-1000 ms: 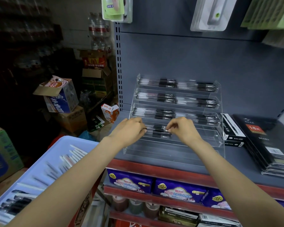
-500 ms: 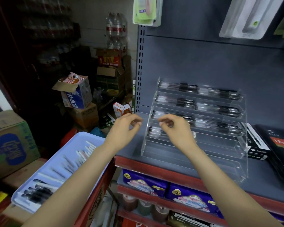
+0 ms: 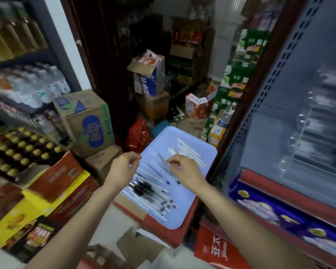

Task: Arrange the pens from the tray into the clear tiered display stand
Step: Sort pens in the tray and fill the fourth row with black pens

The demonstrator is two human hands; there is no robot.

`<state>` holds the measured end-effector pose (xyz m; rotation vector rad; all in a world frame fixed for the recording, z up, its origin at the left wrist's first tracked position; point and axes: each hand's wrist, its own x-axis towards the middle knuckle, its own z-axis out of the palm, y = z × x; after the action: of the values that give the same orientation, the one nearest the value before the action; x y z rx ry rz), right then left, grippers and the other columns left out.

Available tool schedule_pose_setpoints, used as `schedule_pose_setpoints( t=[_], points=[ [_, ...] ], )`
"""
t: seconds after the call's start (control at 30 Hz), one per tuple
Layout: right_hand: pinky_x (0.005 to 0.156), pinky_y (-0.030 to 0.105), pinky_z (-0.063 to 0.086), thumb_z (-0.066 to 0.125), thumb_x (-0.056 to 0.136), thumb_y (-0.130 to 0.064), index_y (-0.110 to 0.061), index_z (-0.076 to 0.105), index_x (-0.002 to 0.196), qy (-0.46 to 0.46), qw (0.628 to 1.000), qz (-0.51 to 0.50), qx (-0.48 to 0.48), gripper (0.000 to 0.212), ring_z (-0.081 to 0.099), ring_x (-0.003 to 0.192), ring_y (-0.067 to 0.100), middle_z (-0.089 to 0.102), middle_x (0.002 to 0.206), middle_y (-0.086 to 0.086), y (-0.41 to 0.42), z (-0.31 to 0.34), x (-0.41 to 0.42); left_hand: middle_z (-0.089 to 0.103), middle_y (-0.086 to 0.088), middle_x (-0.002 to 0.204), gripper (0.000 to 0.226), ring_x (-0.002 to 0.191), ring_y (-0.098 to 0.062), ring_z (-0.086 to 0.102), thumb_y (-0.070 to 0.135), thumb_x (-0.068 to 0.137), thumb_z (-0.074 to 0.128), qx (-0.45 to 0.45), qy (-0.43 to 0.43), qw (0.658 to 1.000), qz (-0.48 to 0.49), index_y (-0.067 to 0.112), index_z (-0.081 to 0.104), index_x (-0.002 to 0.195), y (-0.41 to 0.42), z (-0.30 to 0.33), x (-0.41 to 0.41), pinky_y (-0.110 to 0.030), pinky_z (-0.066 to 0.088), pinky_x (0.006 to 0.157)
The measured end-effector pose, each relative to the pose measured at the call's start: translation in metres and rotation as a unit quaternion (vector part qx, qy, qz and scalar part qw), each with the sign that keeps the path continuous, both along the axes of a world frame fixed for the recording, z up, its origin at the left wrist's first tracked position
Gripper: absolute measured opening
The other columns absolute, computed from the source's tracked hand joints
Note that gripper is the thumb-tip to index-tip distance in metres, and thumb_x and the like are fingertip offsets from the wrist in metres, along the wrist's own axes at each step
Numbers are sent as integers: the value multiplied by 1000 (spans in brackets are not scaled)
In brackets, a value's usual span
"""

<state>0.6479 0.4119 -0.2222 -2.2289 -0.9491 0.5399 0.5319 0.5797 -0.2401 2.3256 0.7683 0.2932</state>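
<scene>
The pens (image 3: 155,189) lay loose in the pale blue tray (image 3: 206,152) — dark-capped ones bunched at the near end, white ones fanned toward the far end. My left hand (image 3: 122,169) hovered over the tray's left edge and my right hand (image 3: 184,171) over its middle, each grip loosely curled with thumb near forefinger and, as far as I could make out, holding nothing. The clear tiered display stand (image 3: 314,144) stood off to my right on the grey shelf (image 3: 270,152), blurred, with dark pens in its tiers. The risk I judged: the pens lay crossed and crowded, so a hasty pinch could lift two at once or roll one off — and the tray, perched on a red stool (image 3: 163,232), might tip if I pressed its edge.
</scene>
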Motion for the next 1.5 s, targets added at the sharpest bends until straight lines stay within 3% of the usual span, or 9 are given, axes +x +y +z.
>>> schedule_pose_setpoints(
  t=[0.17,0.37,0.7,0.9,1.0,1.17,1.3,1.4,1.5],
  points=[
    [107,33,36,51,97,-15,-11,53,130,35,996,37,-75,33,48,125,22,52,137,8,38,-53,-33,52,-9,134,30,114,-28,55,13,97,47,22,107,990,-88,12,57,125,35,-42,-21,-31,42,90],
    [81,38,45,61,91,-18,-12,57,107,-14,987,38,-158,18,54,93,27,52,106,11,53,-83,-46,49,-7,137,35,128,-21,43,15,98,46,48,159,964,-209,13,51,132,38,-64,-25,-27,31,104],
    [61,30,31,56,89,-8,-10,43,81,-8,973,48,-225,15,42,67,19,43,78,12,65,-88,-39,59,-9,118,30,107,-23,57,8,88,61,3,98,985,-140,9,61,118,42,-78,-18,-21,39,87],
    [80,46,55,55,86,-6,3,58,108,-34,970,43,-237,23,63,93,36,64,103,21,69,-89,-40,59,-12,113,23,102,-26,59,6,87,62,-50,87,989,-109,6,63,110,48,-87,-13,-21,40,83],
    [87,48,53,54,87,-6,-1,59,106,16,981,-5,-192,19,62,95,34,64,102,17,67,-83,-38,56,-10,121,32,111,-23,56,6,88,60,-94,48,992,-72,8,57,120,47,-78,-10,-19,38,89],
    [83,28,45,62,88,-8,-10,59,100,130,984,-118,-9,13,55,77,17,57,79,0,55,-41,-22,58,-2,114,43,106,-15,56,22,90,60,-220,-43,974,-6,6,50,129,33,-40,7,-21,41,87],
    [72,29,53,67,84,-4,-7,59,95,190,953,-182,150,14,62,80,22,65,86,12,34,2,-6,68,-11,104,30,96,-13,63,23,91,58,-290,-38,945,-146,2,66,111,-3,1,38,-13,47,80],
    [69,20,54,62,87,-4,-11,55,102,200,920,-231,247,17,63,80,17,59,74,1,5,31,10,70,-12,92,24,81,-8,66,19,88,63,-331,-45,920,-204,2,67,104,-35,30,66,-16,53,75],
    [67,14,53,62,87,-3,-10,55,109,172,894,-279,305,23,61,73,9,51,64,-5,-37,52,31,64,-32,83,33,79,-21,64,16,84,68,-318,-35,914,-251,-13,62,97,-75,55,92,-37,55,83]
  ],
)
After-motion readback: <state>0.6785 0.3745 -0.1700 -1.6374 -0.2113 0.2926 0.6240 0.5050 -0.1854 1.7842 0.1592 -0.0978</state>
